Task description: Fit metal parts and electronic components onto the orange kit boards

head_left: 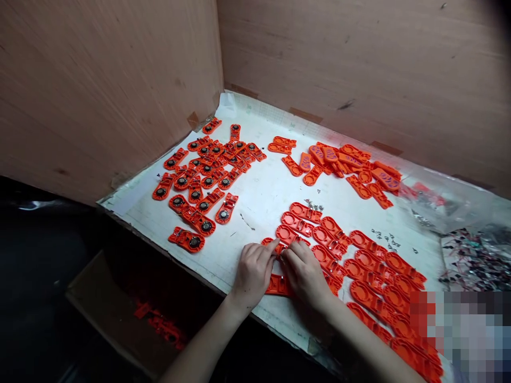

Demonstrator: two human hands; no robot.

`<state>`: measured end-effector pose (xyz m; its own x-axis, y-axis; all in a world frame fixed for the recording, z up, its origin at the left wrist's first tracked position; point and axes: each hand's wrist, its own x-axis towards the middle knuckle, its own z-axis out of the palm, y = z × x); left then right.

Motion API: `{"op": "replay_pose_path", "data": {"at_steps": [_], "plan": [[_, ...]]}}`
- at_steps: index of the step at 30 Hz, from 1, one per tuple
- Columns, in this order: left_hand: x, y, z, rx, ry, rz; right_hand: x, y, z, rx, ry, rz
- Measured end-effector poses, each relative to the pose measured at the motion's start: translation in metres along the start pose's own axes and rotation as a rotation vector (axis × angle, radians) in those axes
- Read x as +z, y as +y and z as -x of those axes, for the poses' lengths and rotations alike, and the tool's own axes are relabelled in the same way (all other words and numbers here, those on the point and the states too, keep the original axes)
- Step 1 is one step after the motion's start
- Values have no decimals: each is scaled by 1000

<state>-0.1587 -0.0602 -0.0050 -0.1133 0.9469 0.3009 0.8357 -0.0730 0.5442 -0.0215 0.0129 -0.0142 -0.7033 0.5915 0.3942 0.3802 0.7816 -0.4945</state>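
Note:
My left hand (253, 268) has thumb and fingers pinched together at an orange plastic casing half (268, 241) on the table's near side. Close beside it, my right hand (305, 270) is also closed, its fingertips bent down over the same piece. What the right fingertips pinch is hidden. Below both hands lies another orange casing half (277, 285). Rows of similar open casing halves (365, 292), with round recesses, extend to the right. Small metal parts (314, 205) lie just beyond the hands.
At left sit several casing halves with round dark-rimmed discs (194, 242). Casing pieces with purple print (330, 155) are heaped at the back. A clear plastic bag (447, 199) and thin-wired parts (475, 260) lie right. Wooden panels (339, 64) enclose the table; a cardboard box (99, 290) stands below.

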Motion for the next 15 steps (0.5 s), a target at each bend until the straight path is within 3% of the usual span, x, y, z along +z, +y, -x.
{"op": "replay_pose_path", "data": {"at_steps": [6, 12, 15], "plan": [[0, 0, 0, -7, 1, 0, -18, 7, 2, -68, -99, -44], [0, -2, 0, 4, 15, 4, -27, 10, 8, -284, -110, 176], [-6, 5, -1, 4, 102, 79, -37, 1, 12, -216, -30, 236]]}}
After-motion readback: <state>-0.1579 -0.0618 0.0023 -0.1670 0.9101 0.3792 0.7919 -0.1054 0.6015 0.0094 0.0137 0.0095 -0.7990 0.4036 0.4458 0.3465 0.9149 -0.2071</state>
